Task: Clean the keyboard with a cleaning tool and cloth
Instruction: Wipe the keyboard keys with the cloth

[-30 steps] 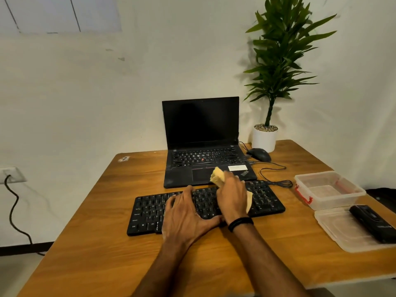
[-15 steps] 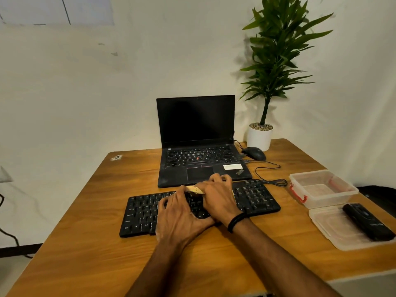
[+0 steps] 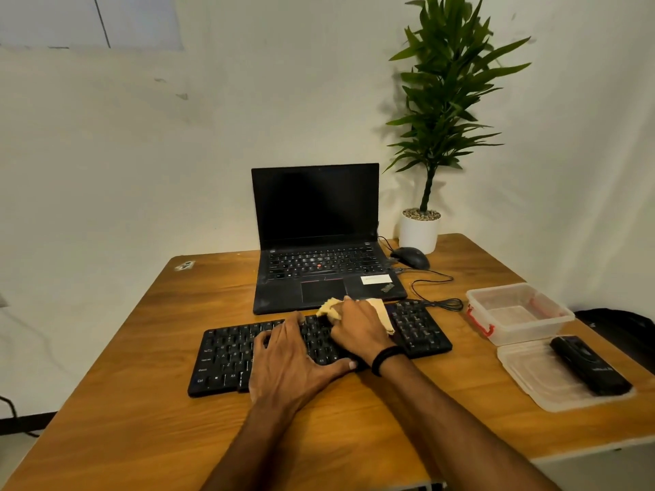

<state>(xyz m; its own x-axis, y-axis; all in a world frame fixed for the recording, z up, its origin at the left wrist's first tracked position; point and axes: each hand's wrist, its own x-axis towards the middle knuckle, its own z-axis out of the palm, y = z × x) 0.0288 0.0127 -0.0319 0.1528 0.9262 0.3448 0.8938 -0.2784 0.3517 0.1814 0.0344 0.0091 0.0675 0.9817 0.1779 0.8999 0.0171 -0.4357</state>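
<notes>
The black flat keyboard (image 3: 421, 331) lies on the brown wooden counter (image 3: 141, 402), just in front of the open black laptop (image 3: 319, 242). The left hand (image 3: 290, 363) rests on its middle keys, fingers spread and straight, holding nothing. Just beside it, the right hand (image 3: 358, 327) curls its fingers round the crumpled yellow cloth (image 3: 381, 311), pressing it on the upper key rows. Well to the right, a black oblong device (image 3: 590, 366) lies on a clear plastic lid (image 3: 531, 377)

Ctrl, Alt, Z, X on black keyboard (image 3: 227, 352) keys, white sticker (image 3: 376, 279) on laptop (image 3: 315, 207) illegible
</notes>
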